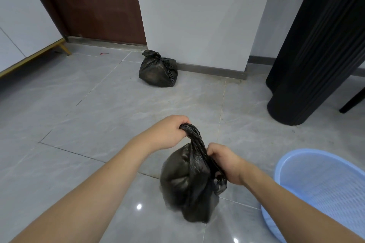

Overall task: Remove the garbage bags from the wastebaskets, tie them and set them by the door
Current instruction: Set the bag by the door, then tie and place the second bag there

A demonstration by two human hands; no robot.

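A full black garbage bag (183,181) hangs above the grey tiled floor between my hands. My left hand (167,132) grips one twisted strip of the bag's top and pulls it up and to the left. My right hand (227,162) grips the other strip of the top, low on the bag's right side. A second black garbage bag (158,70), tied with a knot, sits on the floor by the wall corner, just right of the brown door (94,4). A blue wastebasket (324,189) stands at the lower right with no bag in it.
A white wall pillar (197,16) rises behind the tied bag. A black ribbed column (316,49) stands at the right with a dark furniture leg (353,102) beside it. A white cabinet with a gold-coloured base (23,25) stands at the left.
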